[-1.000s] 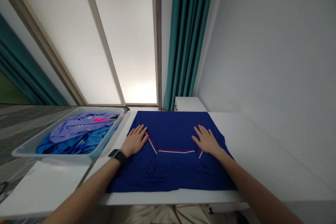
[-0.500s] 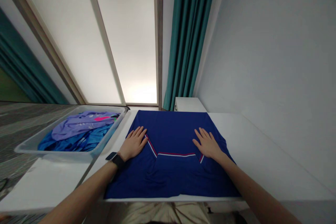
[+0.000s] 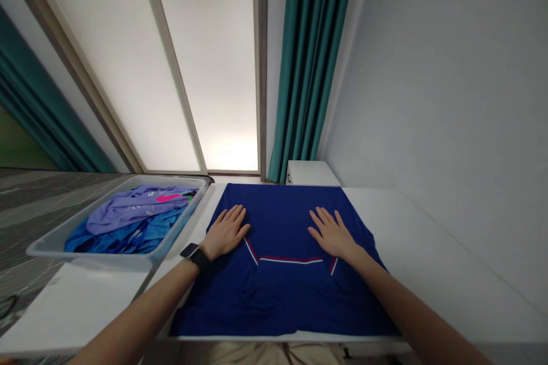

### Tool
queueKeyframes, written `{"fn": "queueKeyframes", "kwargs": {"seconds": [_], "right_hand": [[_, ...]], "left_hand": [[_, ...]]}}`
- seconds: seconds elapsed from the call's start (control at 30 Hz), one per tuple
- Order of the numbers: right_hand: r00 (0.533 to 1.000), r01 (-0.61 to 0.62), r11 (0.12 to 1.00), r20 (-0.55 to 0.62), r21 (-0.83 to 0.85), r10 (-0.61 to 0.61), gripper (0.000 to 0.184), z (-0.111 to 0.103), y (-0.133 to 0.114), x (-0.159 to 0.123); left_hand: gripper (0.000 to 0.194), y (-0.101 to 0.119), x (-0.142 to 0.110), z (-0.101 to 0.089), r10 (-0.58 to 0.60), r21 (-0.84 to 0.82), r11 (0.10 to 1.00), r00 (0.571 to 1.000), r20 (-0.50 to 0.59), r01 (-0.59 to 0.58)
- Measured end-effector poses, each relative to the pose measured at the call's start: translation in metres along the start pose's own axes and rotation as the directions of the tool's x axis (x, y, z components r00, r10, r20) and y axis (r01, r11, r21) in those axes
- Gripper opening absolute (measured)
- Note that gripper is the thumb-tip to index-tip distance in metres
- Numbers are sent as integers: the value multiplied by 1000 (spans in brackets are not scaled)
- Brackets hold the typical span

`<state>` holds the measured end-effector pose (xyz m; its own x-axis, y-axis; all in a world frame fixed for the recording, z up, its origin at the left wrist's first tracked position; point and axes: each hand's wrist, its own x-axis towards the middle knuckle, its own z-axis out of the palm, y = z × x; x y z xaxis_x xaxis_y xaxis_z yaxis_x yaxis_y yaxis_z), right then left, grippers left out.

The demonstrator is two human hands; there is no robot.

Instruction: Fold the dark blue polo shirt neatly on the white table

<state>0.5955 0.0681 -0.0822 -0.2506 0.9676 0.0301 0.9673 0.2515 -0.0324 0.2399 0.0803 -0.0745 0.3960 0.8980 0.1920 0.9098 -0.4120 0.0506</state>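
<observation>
A dark blue shirt [image 3: 282, 217] with red and white piping lies spread over the white table [image 3: 411, 262], its near edge reaching the table's front edge. Flat on its left part rests my left hand [image 3: 226, 232], fingers stretched out, a black watch [image 3: 196, 256] on the wrist. On the right part of the cloth lies my right hand [image 3: 331, 232], also flat with the fingers spread. Neither hand grips the fabric. Some small wrinkles show in the cloth between my forearms, below the piping.
Left of the shirt stands a clear plastic bin [image 3: 92, 259] holding purple clothing [image 3: 137, 208] and blue clothing [image 3: 145, 234]. A white cabinet [image 3: 312, 173] sits beyond the table, near a green curtain [image 3: 314, 68]. A white wall [image 3: 462, 97] rises on the right.
The shirt has slid toward me, its near edge now at the table's front edge. Both hands have moved farther up the cloth and slightly inward, staying flat.
</observation>
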Motion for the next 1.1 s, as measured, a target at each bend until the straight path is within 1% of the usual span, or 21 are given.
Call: {"fn": "queueKeyframes", "kwargs": {"seconds": [0.1, 0.2, 0.4, 0.5, 0.63, 0.77, 0.9, 1.0, 1.1], "right_hand": [[999, 32, 997, 39, 70, -34, 68, -8, -19, 21], [995, 76, 988, 57, 136, -84, 66, -13, -39, 43], [979, 168, 962, 74, 214, -187, 63, -15, -76, 82], [970, 225, 950, 44, 218, -240, 61, -12, -88, 99], [950, 312, 925, -51, 217, -308, 55, -6, -101, 118], [933, 359, 905, -123, 229, -339, 48, 2, -110, 127], [926, 371, 900, -157, 227, -342, 46, 9, -111, 128], [926, 371, 898, -168, 236, -339, 46, 12, -110, 127], [925, 373, 895, -171, 245, -339, 46, 11, -109, 127]], "left_hand": [[57, 6, 15, 0, 17, -26, 1000, 1000, 25, -16], [55, 7, 29, 2, 2, -32, 999, 999, 46, -1], [51, -3, 48, 2, -24, -33, 999, 999, 42, 25], [47, -10, 52, 2, -47, -66, 997, 999, 10, 47], [38, -23, 57, 0, -114, -109, 988, 992, -53, 108], [33, -41, 69, 0, -241, -106, 967, 966, -95, 231], [35, -58, 91, 5, -362, -76, 932, 925, -114, 355], [36, -67, 107, 10, -386, -48, 922, 914, -122, 383], [37, -76, 118, 15, -403, -31, 915, 910, -103, 402]]}}
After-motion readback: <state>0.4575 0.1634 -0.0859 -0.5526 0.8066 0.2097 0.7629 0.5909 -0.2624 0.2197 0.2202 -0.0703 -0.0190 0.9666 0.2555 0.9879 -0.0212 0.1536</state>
